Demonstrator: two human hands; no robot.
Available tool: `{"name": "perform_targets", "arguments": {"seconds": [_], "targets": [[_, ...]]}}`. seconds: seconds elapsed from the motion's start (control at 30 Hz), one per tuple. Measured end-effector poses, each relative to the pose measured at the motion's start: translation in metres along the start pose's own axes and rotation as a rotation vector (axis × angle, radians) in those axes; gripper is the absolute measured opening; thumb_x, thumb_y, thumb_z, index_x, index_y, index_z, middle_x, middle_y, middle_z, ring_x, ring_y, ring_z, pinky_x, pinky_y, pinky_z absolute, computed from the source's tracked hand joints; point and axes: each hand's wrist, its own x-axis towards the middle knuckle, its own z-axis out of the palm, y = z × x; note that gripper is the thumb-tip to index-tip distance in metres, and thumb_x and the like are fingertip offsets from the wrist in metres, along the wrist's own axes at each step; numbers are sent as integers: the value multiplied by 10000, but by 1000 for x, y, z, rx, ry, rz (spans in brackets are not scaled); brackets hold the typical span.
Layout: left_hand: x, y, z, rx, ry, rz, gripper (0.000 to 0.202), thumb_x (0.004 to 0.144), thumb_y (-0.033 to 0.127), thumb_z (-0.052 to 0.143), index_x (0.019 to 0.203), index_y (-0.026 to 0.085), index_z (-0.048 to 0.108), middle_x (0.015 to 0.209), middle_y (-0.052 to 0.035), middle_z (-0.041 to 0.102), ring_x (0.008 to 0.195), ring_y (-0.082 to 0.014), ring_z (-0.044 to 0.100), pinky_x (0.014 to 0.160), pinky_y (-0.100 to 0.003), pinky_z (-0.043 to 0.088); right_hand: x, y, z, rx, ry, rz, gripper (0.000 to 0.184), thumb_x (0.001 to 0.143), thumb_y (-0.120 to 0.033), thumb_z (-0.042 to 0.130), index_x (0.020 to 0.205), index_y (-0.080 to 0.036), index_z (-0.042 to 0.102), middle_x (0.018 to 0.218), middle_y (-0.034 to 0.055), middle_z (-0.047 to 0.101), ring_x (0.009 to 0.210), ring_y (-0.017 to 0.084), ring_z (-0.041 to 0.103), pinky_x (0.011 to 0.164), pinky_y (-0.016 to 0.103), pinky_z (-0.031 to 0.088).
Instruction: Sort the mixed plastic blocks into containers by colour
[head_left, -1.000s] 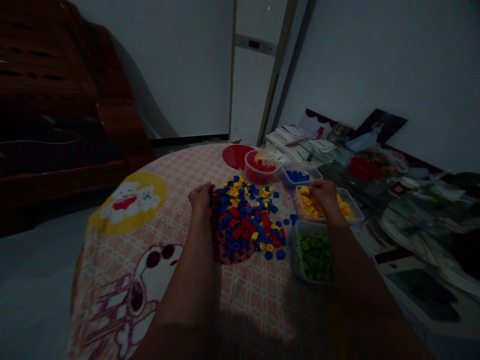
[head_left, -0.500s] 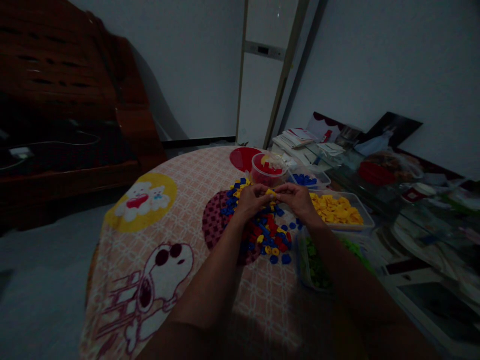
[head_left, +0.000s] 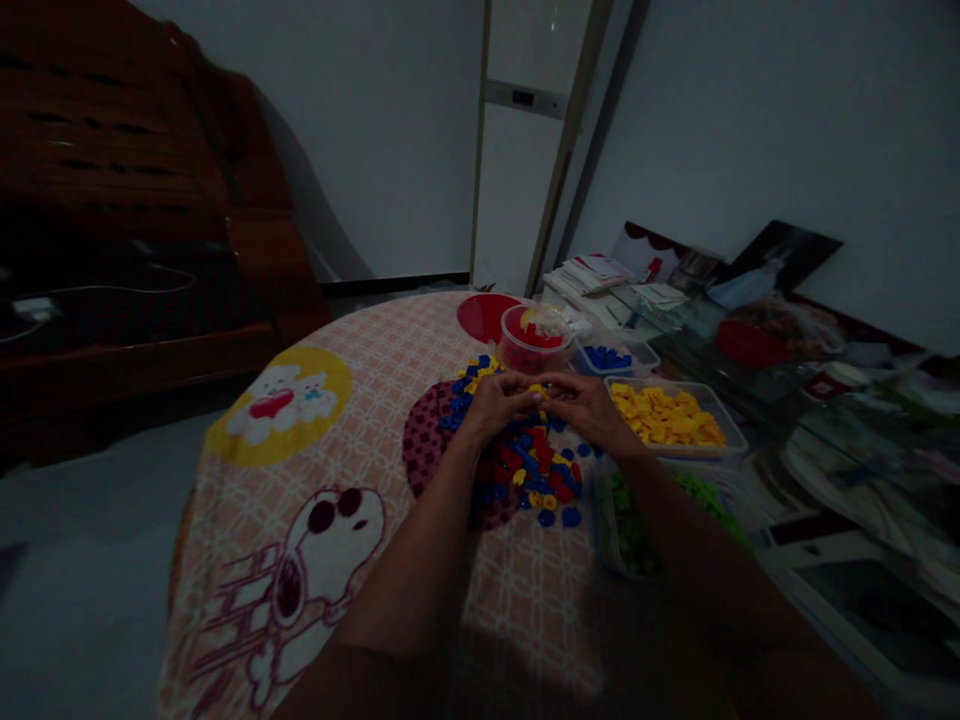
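Note:
My left hand (head_left: pixel 495 402) and my right hand (head_left: pixel 583 403) meet fingertip to fingertip above a heap of small red, blue and yellow bricks (head_left: pixel 534 468) on the round table. A small yellow piece (head_left: pixel 537 390) shows between the pinched fingers of both hands. Which hand bears it is hard to tell in the dim light. To the right of my right hand a clear tub of yellow bricks (head_left: pixel 667 416) stands. Under my right forearm lies a tub of green bricks (head_left: pixel 628 520).
A round clear tub with red bricks (head_left: pixel 534 340), a red lid (head_left: pixel 486 315) and a tub of blue bricks (head_left: pixel 609 356) stand behind the heap. The cartoon-print tablecloth (head_left: pixel 300 470) covers the table. Papers, books and a cluttered glass surface (head_left: pixel 750 350) lie at the right. Dark wooden furniture (head_left: pixel 120 230) stands at the left.
One second ago my hands were apart, the right over the yellow tub, the left at the heap's edge. They have come together over the heap, pinching a yellow piece.

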Motion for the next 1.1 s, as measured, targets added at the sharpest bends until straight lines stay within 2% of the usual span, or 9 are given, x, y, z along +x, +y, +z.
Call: {"name": "perform_targets", "arguments": {"seconds": [0.17,0.37,0.5,0.6,0.7,0.77,0.9,1.1], "targets": [[-2,4,2,-4,-33,0,471,546,450,914,808,118,706,688,-24,707,590,-127,634,582,-234,506,0,7,-2,63,-1,42,350,751,-303,748,1095,-242,755,818,-5,729,741,179,674,697,299,534],[-3,5,4,20,-47,32,425,601,444,883,819,130,697,698,-24,710,603,-134,642,572,-232,507,-1,0,2,141,1,85,326,724,-321,749,1042,-249,741,723,-20,702,642,175,662,638,305,543],[-1,2,-5,91,19,29,356,613,398,873,754,136,678,618,-12,677,544,-133,619,525,-229,493,2,2,-8,110,111,70,306,678,-287,765,980,-237,746,721,-30,676,662,165,660,651,301,561],[-3,4,-18,18,34,-5,374,606,408,880,781,129,704,629,-16,689,558,-148,635,547,-252,524,4,6,-22,237,193,123,365,627,-312,807,972,-225,730,689,-47,651,619,168,668,617,317,587],[-5,7,-24,-102,38,-34,496,576,418,910,939,119,751,822,-57,761,712,-180,701,673,-293,589,4,9,-26,338,183,182,412,612,-343,832,986,-220,712,671,-47,656,611,190,699,601,335,608],[-5,7,-22,-143,22,-60,572,555,418,927,1014,124,752,898,-69,771,744,-181,709,703,-303,600,3,8,-22,377,161,188,430,620,-358,839,1006,-223,706,676,-48,658,622,191,710,608,335,616],[-3,0,-14,-150,-13,-67,582,584,425,919,1060,146,733,904,-60,764,697,-149,695,664,-278,589,3,4,-10,400,95,156,434,624,-372,855,1009,-231,713,678,-55,642,635,172,700,632,336,627],[-2,0,-11,-106,1,-30,485,603,415,901,974,146,741,826,-37,745,608,-123,650,569,-232,537,4,0,-2,412,35,162,416,645,-346,826,1026,-239,698,759,-20,717,665,183,716,643,331,620]]}}
